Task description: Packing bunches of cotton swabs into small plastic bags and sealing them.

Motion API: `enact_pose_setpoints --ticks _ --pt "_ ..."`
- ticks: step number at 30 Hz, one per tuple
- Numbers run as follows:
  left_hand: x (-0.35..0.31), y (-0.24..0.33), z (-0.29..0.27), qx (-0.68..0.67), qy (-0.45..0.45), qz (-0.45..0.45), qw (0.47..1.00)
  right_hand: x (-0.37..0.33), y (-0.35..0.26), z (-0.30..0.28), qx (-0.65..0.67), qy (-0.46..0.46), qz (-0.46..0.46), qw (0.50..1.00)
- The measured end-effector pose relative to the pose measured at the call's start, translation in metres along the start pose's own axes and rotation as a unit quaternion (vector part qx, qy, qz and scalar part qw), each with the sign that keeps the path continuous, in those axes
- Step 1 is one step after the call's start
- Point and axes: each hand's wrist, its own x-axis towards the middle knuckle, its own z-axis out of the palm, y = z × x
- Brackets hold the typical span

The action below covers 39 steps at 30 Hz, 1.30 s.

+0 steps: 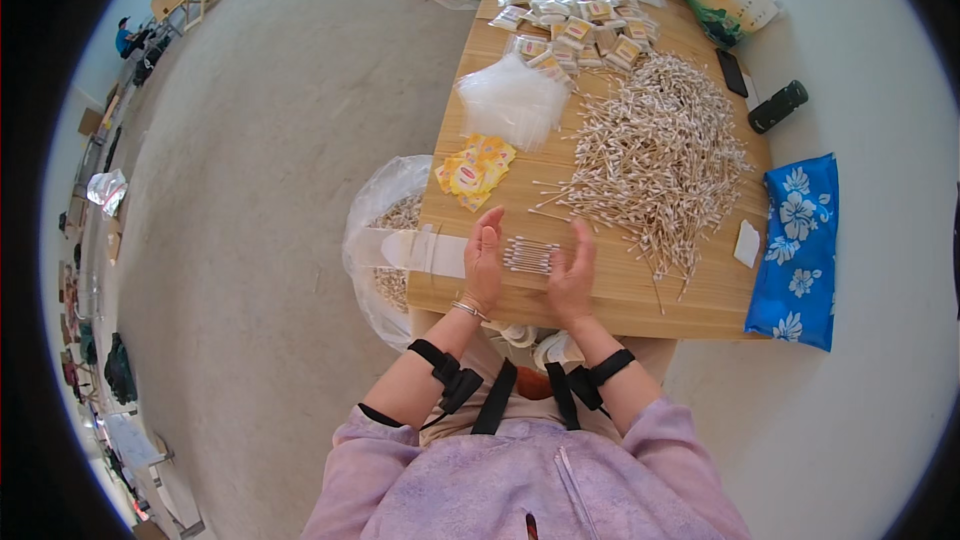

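Note:
A small row of cotton swabs (pixel 530 254) lies side by side on the near part of the wooden table (pixel 640 312). On its left side stands my left hand (pixel 484 268), edge down, fingers stretched out. My right hand (pixel 572 276) is at the row's right ends, fingers extended and apart from the thumb. Both palms face the swabs, and neither hand grips anything; whether they touch the swab tips is hard to tell. A large heap of loose cotton swabs (pixel 665 155) spreads just beyond my right hand. Yellow printed cards (pixel 474 172) lie beyond my left hand.
Clear plastic bags (pixel 513 100) and filled swab packets (pixel 575 28) lie farther back. A clear strip (pixel 440 252) juts over the left edge, above a plastic sack of swabs (pixel 392 285). Along the right are a phone (pixel 732 72), dark bottle (pixel 778 107) and blue floral pouch (pixel 797 255).

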Motion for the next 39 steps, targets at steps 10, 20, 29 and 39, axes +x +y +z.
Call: enact_pose_setpoints --ticks 10,20,29,39 --pt "-0.006 -0.005 0.009 0.052 -0.014 -0.017 0.998 0.005 -0.009 0.028 0.195 0.008 0.042 0.98" --pt "-0.001 -0.001 0.011 -0.041 0.037 -0.026 0.998 0.012 -0.013 0.006 -0.139 -0.077 -0.108 0.981" --pt "-0.005 -0.004 0.011 -0.024 0.02 -0.01 0.999 0.012 0.004 0.01 0.202 0.005 0.055 0.978" --pt "-0.004 -0.009 0.004 0.03 -0.029 -0.001 0.999 0.011 -0.013 0.016 0.231 -0.029 0.05 0.971"
